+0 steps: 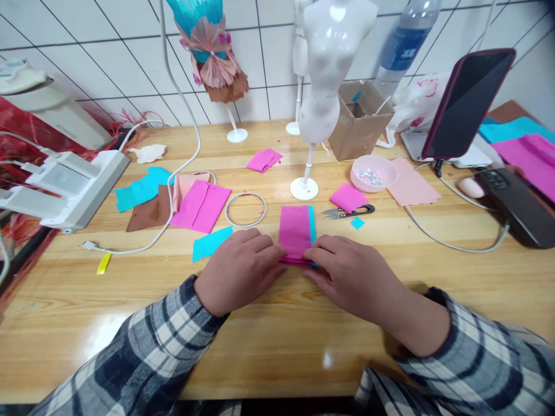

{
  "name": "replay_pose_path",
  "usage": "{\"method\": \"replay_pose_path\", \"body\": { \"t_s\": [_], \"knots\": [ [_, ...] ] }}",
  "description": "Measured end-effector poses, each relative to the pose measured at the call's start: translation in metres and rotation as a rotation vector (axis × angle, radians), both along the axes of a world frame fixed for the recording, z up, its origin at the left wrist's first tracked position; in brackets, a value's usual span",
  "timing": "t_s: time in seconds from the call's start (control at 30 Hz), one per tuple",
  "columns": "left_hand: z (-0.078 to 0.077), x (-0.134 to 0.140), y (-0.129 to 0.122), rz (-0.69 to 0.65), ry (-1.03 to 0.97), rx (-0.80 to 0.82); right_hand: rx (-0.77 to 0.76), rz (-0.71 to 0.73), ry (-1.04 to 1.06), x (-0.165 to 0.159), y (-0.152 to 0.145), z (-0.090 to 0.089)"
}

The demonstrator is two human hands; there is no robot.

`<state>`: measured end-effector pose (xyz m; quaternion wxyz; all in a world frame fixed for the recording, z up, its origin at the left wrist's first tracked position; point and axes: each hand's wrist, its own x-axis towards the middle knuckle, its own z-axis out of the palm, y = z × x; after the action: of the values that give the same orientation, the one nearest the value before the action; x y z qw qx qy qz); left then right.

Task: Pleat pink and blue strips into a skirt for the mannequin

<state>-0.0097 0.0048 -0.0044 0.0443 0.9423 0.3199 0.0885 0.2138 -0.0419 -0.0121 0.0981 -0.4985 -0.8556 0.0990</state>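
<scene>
A magenta piece of crepe paper [295, 228] lies on the wooden table, with a strip of blue paper [312, 224] showing along its right side. Its near edge is folded over in a narrow band. My left hand [245, 268] pinches the left end of that fold, and my right hand [347, 274] grips the right end between thumb and fingers. Just beyond my right hand are black thread snips [349, 212], a folded magenta piece [348, 197] and a small blue scrap [358, 223]. A blue paper piece [212, 243] and a metal ring [245, 209] lie near my left hand.
Behind the paper stands a white mannequin [323, 86]; another wears a paper dress [212, 52]. A pink bowl [373, 173] holds clear beads. A power strip [87, 188] and white cable [167, 231] occupy the left; phones [470, 104] and a cardboard box [359, 124] are rightward.
</scene>
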Motion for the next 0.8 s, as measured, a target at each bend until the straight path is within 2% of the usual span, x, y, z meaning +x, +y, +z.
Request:
{"method": "replay_pose_path", "body": {
  "t_s": [0.27, 0.53, 0.8],
  "knots": [
    [-0.0013, 0.0037, 0.0003, -0.042, 0.031, 0.048, 0.003, -0.081, 0.022, -0.0011, -0.0013, -0.0012],
    [-0.0003, 0.0048, -0.0027, -0.028, 0.053, 0.048, -0.013, -0.055, 0.003, -0.0034, -0.0021, 0.0019],
    [0.0015, 0.0049, -0.0013, -0.012, 0.037, 0.014, -0.010, -0.033, -0.017, -0.0032, 0.0007, -0.0041]
  ]
}}
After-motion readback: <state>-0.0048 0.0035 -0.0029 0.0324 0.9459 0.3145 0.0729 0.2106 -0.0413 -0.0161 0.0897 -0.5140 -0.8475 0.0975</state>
